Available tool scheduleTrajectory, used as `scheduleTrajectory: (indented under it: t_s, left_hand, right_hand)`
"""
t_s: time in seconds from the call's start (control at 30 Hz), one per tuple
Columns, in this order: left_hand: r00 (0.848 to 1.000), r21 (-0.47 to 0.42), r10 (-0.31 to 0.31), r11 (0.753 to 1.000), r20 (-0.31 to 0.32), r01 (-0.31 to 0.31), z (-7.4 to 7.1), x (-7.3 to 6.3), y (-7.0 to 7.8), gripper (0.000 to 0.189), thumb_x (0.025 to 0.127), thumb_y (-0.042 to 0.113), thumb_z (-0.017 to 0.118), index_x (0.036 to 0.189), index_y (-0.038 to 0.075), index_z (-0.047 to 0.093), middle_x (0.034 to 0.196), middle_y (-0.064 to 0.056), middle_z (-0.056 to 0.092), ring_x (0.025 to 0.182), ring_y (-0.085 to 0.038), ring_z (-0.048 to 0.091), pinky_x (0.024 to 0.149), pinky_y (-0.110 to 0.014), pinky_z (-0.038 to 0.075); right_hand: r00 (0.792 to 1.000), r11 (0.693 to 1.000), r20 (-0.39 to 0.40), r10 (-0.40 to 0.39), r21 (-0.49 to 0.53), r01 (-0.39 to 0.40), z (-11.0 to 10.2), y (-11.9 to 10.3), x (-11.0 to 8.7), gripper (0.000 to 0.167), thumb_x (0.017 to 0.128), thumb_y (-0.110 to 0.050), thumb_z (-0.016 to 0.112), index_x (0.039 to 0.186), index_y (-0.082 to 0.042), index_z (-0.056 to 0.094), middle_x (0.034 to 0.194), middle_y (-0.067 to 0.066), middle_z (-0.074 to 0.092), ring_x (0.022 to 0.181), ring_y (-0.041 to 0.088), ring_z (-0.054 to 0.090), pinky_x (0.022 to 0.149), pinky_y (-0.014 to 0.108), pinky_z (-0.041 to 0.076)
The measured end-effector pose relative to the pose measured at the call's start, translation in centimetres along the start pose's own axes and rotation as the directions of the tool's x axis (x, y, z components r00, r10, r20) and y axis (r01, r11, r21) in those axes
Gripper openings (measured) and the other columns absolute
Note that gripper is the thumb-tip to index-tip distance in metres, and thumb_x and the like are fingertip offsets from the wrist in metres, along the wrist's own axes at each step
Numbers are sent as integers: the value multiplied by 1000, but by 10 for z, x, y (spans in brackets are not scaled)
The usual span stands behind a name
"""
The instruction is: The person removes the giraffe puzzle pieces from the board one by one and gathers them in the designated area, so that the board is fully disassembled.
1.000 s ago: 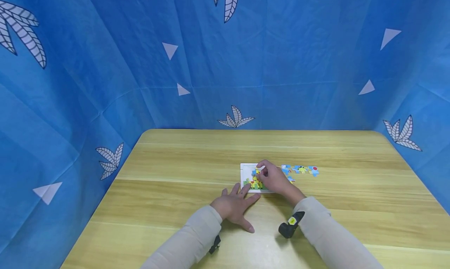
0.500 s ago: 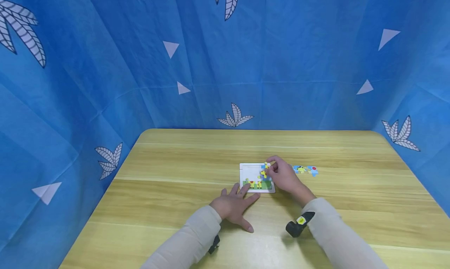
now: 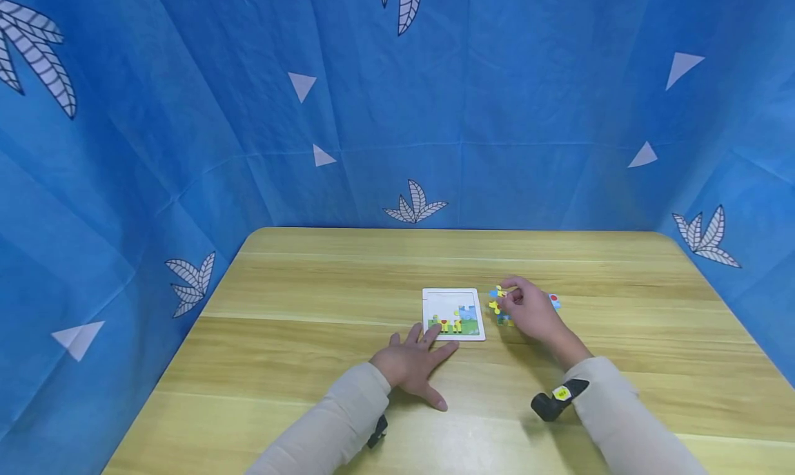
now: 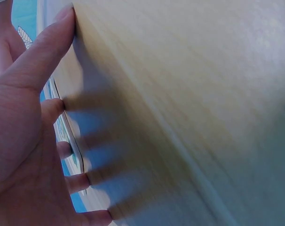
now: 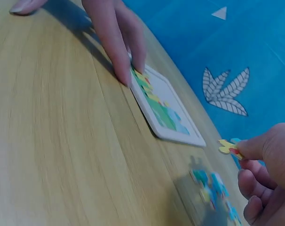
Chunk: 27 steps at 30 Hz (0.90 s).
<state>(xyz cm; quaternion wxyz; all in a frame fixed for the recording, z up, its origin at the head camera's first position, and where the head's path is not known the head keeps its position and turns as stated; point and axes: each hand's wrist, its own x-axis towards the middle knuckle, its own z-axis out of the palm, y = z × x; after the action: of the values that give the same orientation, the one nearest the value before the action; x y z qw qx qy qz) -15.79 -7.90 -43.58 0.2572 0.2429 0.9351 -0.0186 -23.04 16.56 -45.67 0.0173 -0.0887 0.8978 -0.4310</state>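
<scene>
A white puzzle tray (image 3: 442,302) lies flat on the table, its lower rows filled with pieces in green, yellow and light blue. My left hand (image 3: 412,366) is spread beside the tray, with fingertips on its lower left corner. To the right of the tray, my right hand (image 3: 535,313) pinches a yellow, red and blue puzzle piece (image 5: 230,148) between thumb and finger, raised above the table in the right wrist view. Loose puzzle pieces (image 5: 203,178) lie below that hand, partly covered by it in the head view.
The wooden table (image 3: 348,275) extends on all sides of the tray. A blue curtain (image 3: 528,116) hangs behind its far edge. Black wrist cameras (image 3: 549,407) stick out from the sleeves close above the tabletop.
My right hand has moved right with the puzzle piece, from over the tray to above the loose pieces. The tray's upper right part is uncovered now. My left hand has stayed put.
</scene>
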Motion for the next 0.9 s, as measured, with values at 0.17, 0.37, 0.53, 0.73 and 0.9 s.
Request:
scheduleTrajectory:
  t_s: [0.17, 0.37, 0.53, 0.73, 0.9]
  left_hand:
    - [1000, 4, 1, 1000, -4, -1, 0, 0, 0, 103, 67, 72, 65, 150, 43, 10, 160, 0, 3, 145, -31, 8, 110, -60, 19]
    - [1000, 1, 4, 1000, -7, -4, 0, 0, 1, 103, 67, 71, 65, 150, 42, 11, 160, 0, 3, 145, -31, 8, 110, -60, 19]
    - [1000, -16, 6, 1000, 1, -5, 0, -1, 1, 103, 67, 71, 65, 150, 43, 10, 160, 0, 2, 145, -31, 7, 110, -60, 18]
    - [1000, -25, 5, 1000, 5, -5, -2, -2, 2, 103, 68, 70, 66, 150, 42, 11, 160, 0, 2, 145, -31, 7, 110, -60, 18]
    - [1000, -27, 5, 1000, 8, -5, -2, -2, 1, 103, 68, 70, 66, 150, 43, 10, 160, 0, 2, 146, -31, 6, 110, -60, 17]
  right_hand:
    - [999, 999, -22, 26, -31, -27, -10, 12, -5, 35, 93, -16, 59, 121, 3, 53, 88, 11, 62, 83, 23, 61, 66, 30, 47]
    - [997, 996, -42, 69, -52, -72, -21, 27, -12, 37, 92, -19, 60, 122, 2, 53, 89, 11, 64, 81, 22, 60, 67, 31, 45]
    - [995, 993, -30, 91, -68, -92, -28, 33, -18, 37, 92, -19, 60, 121, 3, 53, 88, 10, 64, 76, 19, 56, 65, 30, 43]
    - [995, 989, 23, 100, -111, -97, -33, 37, -25, 34, 91, -16, 60, 118, 5, 55, 86, 10, 65, 74, 17, 56, 65, 30, 42]
    - [993, 984, 70, 93, -156, -81, -33, 37, -27, 32, 91, -15, 61, 113, 7, 57, 84, 9, 66, 73, 17, 57, 66, 33, 44]
